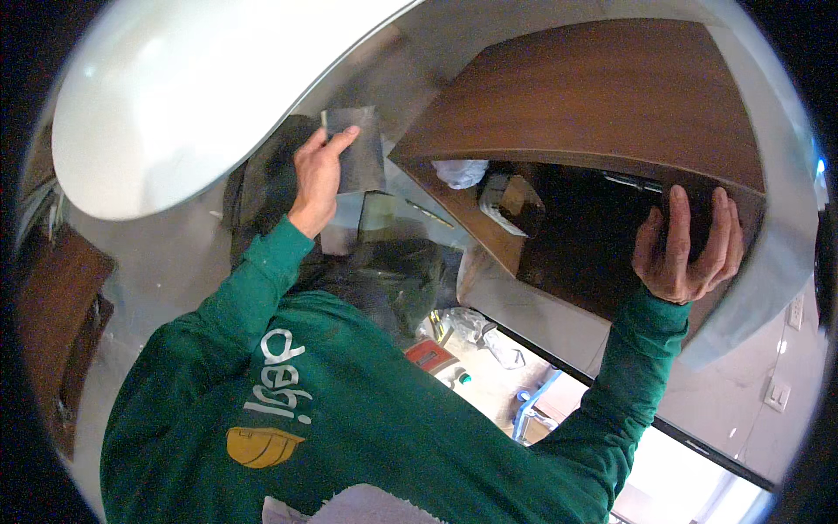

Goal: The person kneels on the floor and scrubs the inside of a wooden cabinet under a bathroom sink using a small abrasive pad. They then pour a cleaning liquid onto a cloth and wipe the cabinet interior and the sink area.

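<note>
My left hand (317,173) holds a flat grey sheet (359,154), its thumb lying over the near face. The sheet's material cannot be told. On the right, my right hand (691,252) is raised at the dark opening of a brown wood-grain cabinet (615,92). Its fingers are spread and their tips reach the cabinet's lower edge; whether they press on it is unclear. A dark metal fitting (632,181) shows just left of these fingertips. Inside the opening are a crumpled whitish bag (461,173) and a partly shadowed box-like item (507,203).
A large white rounded surface (196,98) fills the upper left. Below, a light worktop (488,386) bears a red item (431,355), clear plastic packaging (468,324) and a blue-framed object (533,406). Wall outlets (777,396) are at the right, another brown wooden unit (55,288) at far left.
</note>
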A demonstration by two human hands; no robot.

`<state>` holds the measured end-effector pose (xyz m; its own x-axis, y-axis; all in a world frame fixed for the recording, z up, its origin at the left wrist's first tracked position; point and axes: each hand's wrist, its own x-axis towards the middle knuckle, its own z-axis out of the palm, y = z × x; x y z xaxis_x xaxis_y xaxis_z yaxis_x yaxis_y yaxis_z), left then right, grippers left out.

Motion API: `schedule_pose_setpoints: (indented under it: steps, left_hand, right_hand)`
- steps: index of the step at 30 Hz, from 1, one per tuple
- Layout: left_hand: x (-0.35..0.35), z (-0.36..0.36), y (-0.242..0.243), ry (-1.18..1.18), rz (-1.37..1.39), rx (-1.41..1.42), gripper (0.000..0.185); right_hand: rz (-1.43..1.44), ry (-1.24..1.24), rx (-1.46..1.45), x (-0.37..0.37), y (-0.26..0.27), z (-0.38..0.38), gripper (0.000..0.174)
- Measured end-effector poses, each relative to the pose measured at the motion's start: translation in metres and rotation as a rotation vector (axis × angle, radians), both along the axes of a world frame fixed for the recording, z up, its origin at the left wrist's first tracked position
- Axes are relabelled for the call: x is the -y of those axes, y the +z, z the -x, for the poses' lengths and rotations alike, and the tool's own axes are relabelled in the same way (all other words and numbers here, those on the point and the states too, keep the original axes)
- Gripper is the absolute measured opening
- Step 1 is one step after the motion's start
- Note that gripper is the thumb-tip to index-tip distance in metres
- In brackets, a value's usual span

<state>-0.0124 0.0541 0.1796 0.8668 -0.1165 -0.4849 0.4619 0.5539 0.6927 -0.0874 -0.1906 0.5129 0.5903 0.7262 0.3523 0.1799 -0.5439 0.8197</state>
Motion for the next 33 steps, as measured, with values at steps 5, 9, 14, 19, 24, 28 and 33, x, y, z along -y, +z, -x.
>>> schedule_pose_setpoints:
  steps: [5, 9, 14, 19, 24, 28, 33]
  left_hand:
    - [0.015, 0.013, -0.029, -0.06, -0.325, 0.35, 0.021]
    - [0.03, 0.028, -0.039, -0.097, -0.458, 0.476, 0.019]
    - [0.044, 0.04, -0.052, -0.041, -0.577, 0.542, 0.034]
    - [0.08, 0.053, -0.054, -0.109, -0.647, 0.845, 0.056]
    - [0.114, 0.069, 0.021, 0.085, -0.514, 0.968, 0.07]
    - [0.132, 0.07, 0.039, 0.046, -0.448, 1.094, 0.062]
    - [0.102, 0.058, -0.052, -0.147, -0.641, 0.929, 0.068]
  right_hand:
    - [0.037, -0.038, -0.006, -0.005, 0.001, 0.001, 0.026]
    - [0.045, -0.045, 0.0, -0.003, 0.0, 0.001, 0.022]
    - [0.076, -0.014, 0.02, 0.002, -0.002, 0.001, 0.019]
    - [0.091, -0.017, 0.009, 0.003, 0.0, 0.001, 0.019]
    - [0.121, -0.017, 0.033, 0.003, -0.002, -0.001, 0.019]
    - [0.121, 0.02, 0.06, 0.005, -0.003, -0.004, 0.018]
    - [0.108, -0.004, 0.054, 0.002, -0.003, -0.002, 0.018]
